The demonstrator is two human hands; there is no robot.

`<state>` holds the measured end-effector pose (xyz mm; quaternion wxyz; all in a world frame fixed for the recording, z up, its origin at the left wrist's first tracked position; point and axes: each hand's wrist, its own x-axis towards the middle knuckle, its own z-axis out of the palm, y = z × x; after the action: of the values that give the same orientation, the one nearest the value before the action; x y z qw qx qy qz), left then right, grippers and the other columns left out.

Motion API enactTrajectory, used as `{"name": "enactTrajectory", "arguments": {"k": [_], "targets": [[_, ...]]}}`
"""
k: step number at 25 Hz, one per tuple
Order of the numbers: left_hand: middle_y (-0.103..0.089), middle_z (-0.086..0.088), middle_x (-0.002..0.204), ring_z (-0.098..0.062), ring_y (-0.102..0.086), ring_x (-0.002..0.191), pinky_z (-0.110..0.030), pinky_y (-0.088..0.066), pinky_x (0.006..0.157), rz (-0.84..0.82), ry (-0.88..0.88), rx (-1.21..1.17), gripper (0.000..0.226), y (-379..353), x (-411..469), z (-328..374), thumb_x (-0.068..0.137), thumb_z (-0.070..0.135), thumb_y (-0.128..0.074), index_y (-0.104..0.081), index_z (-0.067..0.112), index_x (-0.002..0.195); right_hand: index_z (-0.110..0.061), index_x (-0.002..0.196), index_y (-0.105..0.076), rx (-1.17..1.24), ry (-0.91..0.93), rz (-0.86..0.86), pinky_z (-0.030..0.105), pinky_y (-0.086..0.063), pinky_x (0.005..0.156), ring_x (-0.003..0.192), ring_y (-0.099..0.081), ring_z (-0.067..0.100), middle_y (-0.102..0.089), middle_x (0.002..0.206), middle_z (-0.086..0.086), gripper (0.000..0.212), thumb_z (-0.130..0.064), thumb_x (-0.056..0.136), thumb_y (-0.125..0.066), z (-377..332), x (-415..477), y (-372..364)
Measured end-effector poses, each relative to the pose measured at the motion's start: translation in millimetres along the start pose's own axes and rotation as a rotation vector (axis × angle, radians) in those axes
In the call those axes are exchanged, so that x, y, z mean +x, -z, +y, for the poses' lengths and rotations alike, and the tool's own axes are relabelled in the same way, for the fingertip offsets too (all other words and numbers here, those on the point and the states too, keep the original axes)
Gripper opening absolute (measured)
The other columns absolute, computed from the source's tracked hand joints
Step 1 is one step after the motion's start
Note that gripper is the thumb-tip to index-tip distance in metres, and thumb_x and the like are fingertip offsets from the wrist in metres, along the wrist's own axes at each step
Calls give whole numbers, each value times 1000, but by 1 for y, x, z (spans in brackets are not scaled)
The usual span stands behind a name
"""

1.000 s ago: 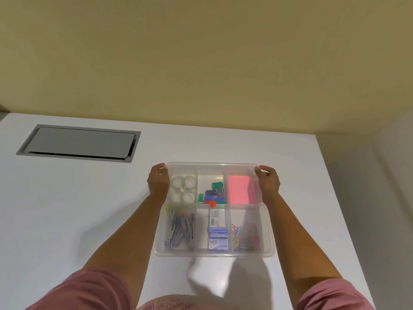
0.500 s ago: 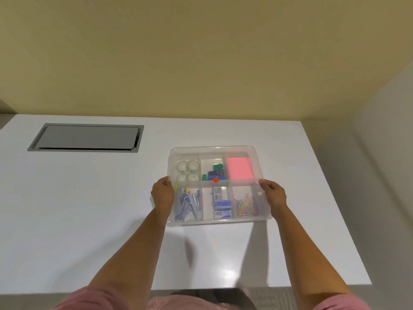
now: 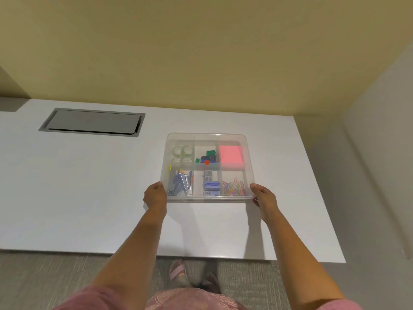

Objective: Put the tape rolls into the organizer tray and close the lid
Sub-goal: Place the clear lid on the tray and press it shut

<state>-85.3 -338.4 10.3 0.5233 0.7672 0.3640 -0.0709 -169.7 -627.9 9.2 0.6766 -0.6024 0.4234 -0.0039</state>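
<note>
A clear plastic organizer tray (image 3: 245,153) lies on the white table with its clear lid on top. Several clear tape rolls (image 3: 181,154) sit in its far left compartment, seen through the lid. My left hand (image 3: 155,196) grips the tray's near left corner. My right hand (image 3: 263,196) grips the near right corner. Both hands have their fingers curled on the rim.
Other compartments hold binder clips (image 3: 206,158), pink sticky notes (image 3: 230,154), a stapler (image 3: 180,184), staple boxes (image 3: 211,189) and coloured paper clips (image 3: 233,189). A grey cable hatch (image 3: 91,122) is set in the table at far left. A wall stands right.
My hands slid from the tray's far corners along its sides to the near corners. The camera pulled back, so the table's front edge and the floor now show.
</note>
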Motion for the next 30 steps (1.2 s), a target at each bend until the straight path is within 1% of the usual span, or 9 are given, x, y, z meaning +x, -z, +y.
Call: {"name": "enactTrajectory", "arguments": {"k": [5,9,12,15,17,20,23,26,30], "targets": [[-62,-21,121,-27,-59,101,-30,-47,83,-147,170,-167,36,5,3,-13,92,19,-52,-58,-2,121,-6,109,-61,175,-56,-31,23,-52,77,87,-61,19,-62,106,12,20,-12,90,-65,6,-12,-1],[-67,-23,115,-29,-63,94,-38,-53,94,-33,180,-167,30,3,3,-16,88,21,-63,-67,-1,109,-7,108,-60,202,-55,15,11,-54,52,71,-60,10,-63,94,8,18,-11,91,-64,8,-12,-3],[-67,-22,114,-34,-65,104,-40,-54,94,-10,133,-120,30,3,-3,-13,90,22,-63,-68,3,113,-3,110,-61,171,-44,32,9,-54,46,68,-59,12,-63,91,9,22,-10,90,-65,8,-11,-2],[-66,-22,115,-37,-64,106,-40,-54,94,-8,140,-81,29,4,-5,-10,91,22,-61,-68,5,113,-2,103,-60,134,-51,46,14,-56,51,72,-60,15,-61,101,14,16,-8,89,-66,6,-10,-3],[-66,-22,116,-38,-64,105,-41,-54,93,-6,135,-47,26,6,-9,-5,93,20,-58,-68,7,113,2,108,-62,64,-53,88,22,-57,66,82,-61,21,-62,106,16,23,-10,89,-66,4,-11,-4],[-63,-22,122,-40,-58,113,-43,-49,97,2,-45,169,29,4,-17,-1,96,8,-46,-62,4,118,-1,118,-58,-169,65,187,38,-55,88,95,-61,29,-63,119,19,30,-11,90,-63,-2,-17,-11],[-52,-22,136,-37,-48,126,-44,-40,103,-21,-328,367,41,-1,-22,1,94,4,-48,-45,3,135,-5,135,-46,-608,380,162,43,-43,105,124,-51,33,-52,138,17,44,-6,93,-55,-8,-19,-20],[-31,-17,153,-31,-32,140,-44,-30,112,-82,-576,650,53,-8,-21,7,96,17,-51,-31,8,145,-8,145,-35,-1029,591,88,41,-28,118,142,-32,29,-33,154,14,50,-14,97,-49,-17,-11,-31],[-10,-10,161,-24,-10,149,-44,-12,120,-103,-698,948,54,-20,-8,17,101,36,-35,-20,17,149,-13,151,-21,-1326,608,11,40,-11,123,150,-12,25,-13,162,8,51,-29,103,-32,-24,4,-45]]}}
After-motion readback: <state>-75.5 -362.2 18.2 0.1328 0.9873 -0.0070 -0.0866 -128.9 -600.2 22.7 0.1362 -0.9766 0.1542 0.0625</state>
